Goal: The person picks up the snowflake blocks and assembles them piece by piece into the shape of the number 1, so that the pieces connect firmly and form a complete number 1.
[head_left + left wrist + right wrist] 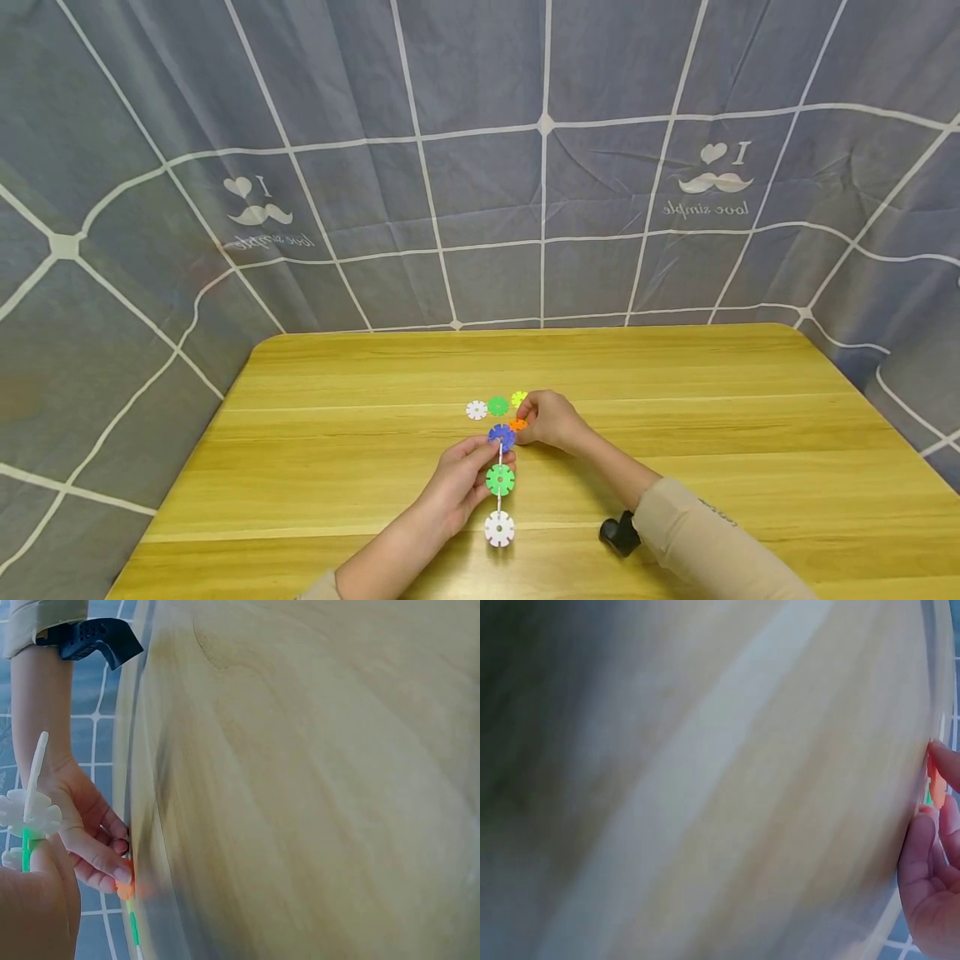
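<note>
My left hand [457, 477] grips a chain of notched plastic discs near its far end. A blue disc [501, 437] is at that end, a green disc [500, 480] in the middle and a white disc [499, 529] nearest me. Thin white discs seen edge-on link them. My right hand [553, 419] pinches an orange disc [518, 425] just right of the blue one. The left wrist view shows the orange disc [124, 883] between the right thumb and fingers. Part of the chain is hidden behind the left hand there.
Beyond the hands, a loose white disc [476, 410], a green disc [498, 406] and a yellow disc [519, 399] lie in a row on the wooden table [337, 467]. A black device [619, 533] is at the right sleeve. A grey curtain [480, 192] surrounds the table's far side.
</note>
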Motion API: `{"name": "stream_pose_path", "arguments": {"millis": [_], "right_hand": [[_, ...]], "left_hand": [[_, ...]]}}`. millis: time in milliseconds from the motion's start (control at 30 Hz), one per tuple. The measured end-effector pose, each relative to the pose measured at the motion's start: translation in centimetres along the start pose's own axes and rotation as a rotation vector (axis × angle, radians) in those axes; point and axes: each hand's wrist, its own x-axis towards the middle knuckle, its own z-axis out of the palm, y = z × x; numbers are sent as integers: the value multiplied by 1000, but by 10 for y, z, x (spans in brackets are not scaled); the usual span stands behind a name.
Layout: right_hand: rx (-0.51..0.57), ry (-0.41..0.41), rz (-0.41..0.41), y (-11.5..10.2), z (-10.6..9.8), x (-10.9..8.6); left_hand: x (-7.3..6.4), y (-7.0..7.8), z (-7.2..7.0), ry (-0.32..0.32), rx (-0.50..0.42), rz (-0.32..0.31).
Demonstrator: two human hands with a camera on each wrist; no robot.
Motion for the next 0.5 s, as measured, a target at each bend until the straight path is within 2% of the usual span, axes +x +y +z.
{"name": "stream_pose_path", "arguments": {"millis": [167,333,500], "right_hand": [[66,-15,8,3,-2,1],[212,-58,14,7,-6,1],[349,-134,-26,10,-12,-1]], "left_hand": [[0,0,0,4,-2,2],[1,0,0,15,6,3],[0,-1,0,24,16,7]]}}
